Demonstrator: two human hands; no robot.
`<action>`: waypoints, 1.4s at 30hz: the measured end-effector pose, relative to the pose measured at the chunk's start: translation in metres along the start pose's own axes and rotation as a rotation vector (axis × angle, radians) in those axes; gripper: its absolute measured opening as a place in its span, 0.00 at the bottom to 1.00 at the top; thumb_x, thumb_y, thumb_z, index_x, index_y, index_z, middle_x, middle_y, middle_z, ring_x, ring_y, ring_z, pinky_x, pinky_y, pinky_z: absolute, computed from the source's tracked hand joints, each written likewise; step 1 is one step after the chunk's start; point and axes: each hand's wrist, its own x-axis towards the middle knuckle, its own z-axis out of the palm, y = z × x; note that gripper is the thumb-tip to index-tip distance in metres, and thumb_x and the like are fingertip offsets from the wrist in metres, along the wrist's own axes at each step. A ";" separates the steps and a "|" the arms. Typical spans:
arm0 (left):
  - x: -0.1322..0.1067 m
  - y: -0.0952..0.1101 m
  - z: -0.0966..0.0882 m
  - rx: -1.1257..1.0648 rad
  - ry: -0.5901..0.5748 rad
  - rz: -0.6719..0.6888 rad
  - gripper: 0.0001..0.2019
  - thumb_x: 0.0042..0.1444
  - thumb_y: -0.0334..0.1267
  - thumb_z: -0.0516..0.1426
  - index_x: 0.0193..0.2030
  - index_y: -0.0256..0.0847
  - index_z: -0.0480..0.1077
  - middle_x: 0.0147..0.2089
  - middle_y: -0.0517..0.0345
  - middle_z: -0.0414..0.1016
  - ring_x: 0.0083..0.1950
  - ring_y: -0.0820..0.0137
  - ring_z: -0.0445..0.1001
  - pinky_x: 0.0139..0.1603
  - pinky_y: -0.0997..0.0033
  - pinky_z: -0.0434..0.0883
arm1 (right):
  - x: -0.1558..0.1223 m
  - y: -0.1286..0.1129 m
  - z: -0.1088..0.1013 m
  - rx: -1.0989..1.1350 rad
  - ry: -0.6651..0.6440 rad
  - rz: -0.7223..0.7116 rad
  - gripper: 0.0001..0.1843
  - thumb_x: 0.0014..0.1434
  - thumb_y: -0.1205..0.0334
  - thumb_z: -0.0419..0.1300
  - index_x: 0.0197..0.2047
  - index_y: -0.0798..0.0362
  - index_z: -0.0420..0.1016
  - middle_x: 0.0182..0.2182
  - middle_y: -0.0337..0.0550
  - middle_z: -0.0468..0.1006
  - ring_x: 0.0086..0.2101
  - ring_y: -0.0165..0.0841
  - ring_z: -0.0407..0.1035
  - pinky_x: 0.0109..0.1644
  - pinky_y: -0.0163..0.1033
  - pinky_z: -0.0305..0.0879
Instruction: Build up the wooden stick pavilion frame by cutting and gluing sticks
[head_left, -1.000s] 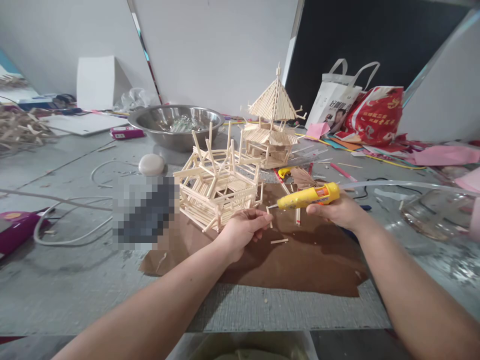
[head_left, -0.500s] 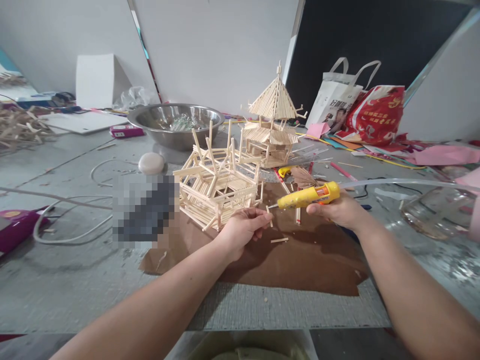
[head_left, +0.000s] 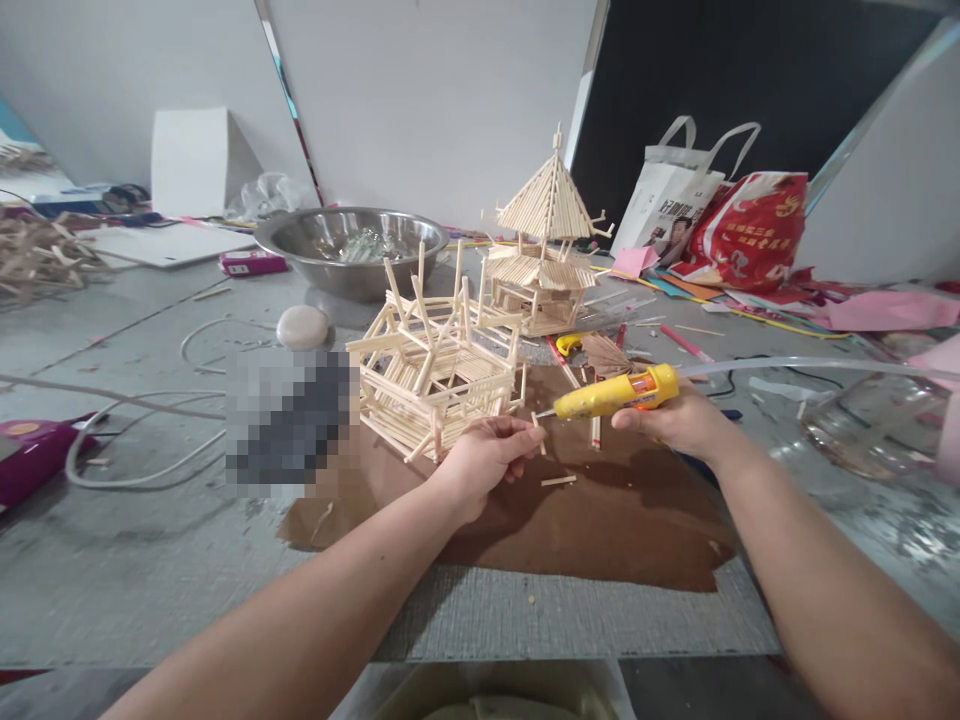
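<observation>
My left hand (head_left: pixel 489 456) pinches a short wooden stick (head_left: pixel 539 436), held upright above the brown sheet (head_left: pixel 600 540). In my right hand (head_left: pixel 679 425) is a yellow hot glue gun (head_left: pixel 615 393), fingers wrapped round its grip. Its nozzle points left and meets the upper part of the stick, or lies very near it. Just behind my left hand stands an open stick frame (head_left: pixel 442 385) with slanted uprights. A finished-looking stick pavilion (head_left: pixel 551 235) with a pointed roof rises farther back. One loose short stick (head_left: pixel 559 481) lies on the sheet below the glue gun.
At the back left sits a steel bowl (head_left: pixel 352 250). A utility knife (head_left: pixel 568 343) with a yellow handle lies behind the glue gun. Grey cable (head_left: pixel 135 482) loops across the left. Paper scraps and a red bag (head_left: pixel 757 230) crowd the back right, near a clear container (head_left: pixel 855 430).
</observation>
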 end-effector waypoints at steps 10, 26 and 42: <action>-0.001 0.002 0.001 0.008 0.003 -0.008 0.11 0.39 0.41 0.62 0.23 0.35 0.68 0.17 0.65 0.64 0.15 0.81 0.58 0.16 0.78 0.51 | 0.000 -0.006 0.001 0.001 -0.013 -0.019 0.14 0.39 0.52 0.64 0.27 0.53 0.75 0.22 0.38 0.74 0.25 0.31 0.67 0.29 0.36 0.64; 0.001 0.001 -0.001 0.003 -0.013 -0.017 0.11 0.39 0.41 0.62 0.23 0.35 0.67 0.17 0.65 0.64 0.15 0.81 0.58 0.16 0.78 0.51 | -0.002 -0.014 0.000 -0.054 -0.015 -0.014 0.12 0.40 0.52 0.64 0.24 0.51 0.75 0.19 0.37 0.73 0.24 0.33 0.67 0.27 0.37 0.64; 0.000 0.001 0.000 0.008 -0.013 -0.006 0.12 0.38 0.42 0.62 0.22 0.35 0.67 0.17 0.64 0.65 0.15 0.81 0.58 0.16 0.78 0.51 | -0.002 -0.013 0.001 -0.084 0.038 -0.026 0.15 0.37 0.49 0.65 0.25 0.51 0.75 0.19 0.37 0.73 0.22 0.33 0.67 0.26 0.37 0.65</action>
